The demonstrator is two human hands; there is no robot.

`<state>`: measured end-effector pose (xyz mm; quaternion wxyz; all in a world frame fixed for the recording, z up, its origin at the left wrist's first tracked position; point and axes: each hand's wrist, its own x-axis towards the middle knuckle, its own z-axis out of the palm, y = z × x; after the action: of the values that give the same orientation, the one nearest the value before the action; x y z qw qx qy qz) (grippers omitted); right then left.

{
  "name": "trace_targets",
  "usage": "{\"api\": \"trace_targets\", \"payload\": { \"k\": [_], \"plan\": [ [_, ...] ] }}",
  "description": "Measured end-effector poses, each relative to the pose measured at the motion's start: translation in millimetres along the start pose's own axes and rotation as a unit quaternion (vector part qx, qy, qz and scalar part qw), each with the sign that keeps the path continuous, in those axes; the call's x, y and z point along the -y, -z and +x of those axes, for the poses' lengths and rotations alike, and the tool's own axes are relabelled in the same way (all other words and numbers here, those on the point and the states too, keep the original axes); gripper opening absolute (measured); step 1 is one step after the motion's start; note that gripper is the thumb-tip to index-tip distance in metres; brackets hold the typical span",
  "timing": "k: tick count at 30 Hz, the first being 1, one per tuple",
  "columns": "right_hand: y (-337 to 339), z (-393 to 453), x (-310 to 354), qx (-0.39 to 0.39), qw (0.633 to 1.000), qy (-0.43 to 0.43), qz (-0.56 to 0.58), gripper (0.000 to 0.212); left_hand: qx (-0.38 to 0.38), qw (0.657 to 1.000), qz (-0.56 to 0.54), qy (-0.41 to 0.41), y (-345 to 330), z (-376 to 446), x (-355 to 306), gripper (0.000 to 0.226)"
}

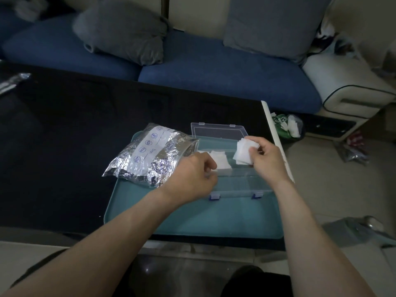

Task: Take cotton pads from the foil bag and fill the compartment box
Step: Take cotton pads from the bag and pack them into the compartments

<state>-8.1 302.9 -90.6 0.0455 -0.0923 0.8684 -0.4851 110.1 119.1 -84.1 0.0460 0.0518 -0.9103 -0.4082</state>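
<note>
The right hand (264, 156) pinches a stack of white square cotton pads (244, 152) just above the clear plastic compartment box (231, 174); the left hand (194, 175), fingers curled, touches pads already inside; the crinkly silver foil bag (150, 154) lies left.

a black table (75, 129) fills the dim room's middle. beyond the table runs a blue sofa (192, 67) with grey cushions (124, 28); right of the table lies pale tiled floor (334, 179) with scattered litter.
</note>
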Motion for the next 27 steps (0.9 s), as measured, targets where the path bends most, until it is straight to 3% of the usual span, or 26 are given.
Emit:
{"api": "trace_targets", "payload": {
  "k": [3,8,11,17,21,27],
  "plan": [
    [-11,8,-4,0.014,0.998,-0.026,-0.058,0.042,0.023,0.984,0.144,-0.104,-9,-2,9,0.041],
    [-30,11,-3,0.018,0.990,-0.086,-0.111,0.046,0.107,0.939,0.309,-0.108,-22,0,16,0.062],
    [-36,14,-1,0.031,0.978,-0.117,-0.170,0.050,0.125,0.932,0.325,-0.096,-26,3,16,0.063],
    [-31,18,8,0.046,0.970,-0.160,-0.178,0.056,0.115,0.935,0.319,-0.107,-29,7,20,0.061],
    [-37,16,9,0.066,0.955,-0.169,-0.233,0.073,0.110,0.937,0.313,-0.114,-29,5,21,0.060],
    [-38,12,4,-0.016,0.973,-0.137,-0.184,0.061,0.111,0.937,0.314,-0.103,-31,6,18,0.063]
  ]
}}
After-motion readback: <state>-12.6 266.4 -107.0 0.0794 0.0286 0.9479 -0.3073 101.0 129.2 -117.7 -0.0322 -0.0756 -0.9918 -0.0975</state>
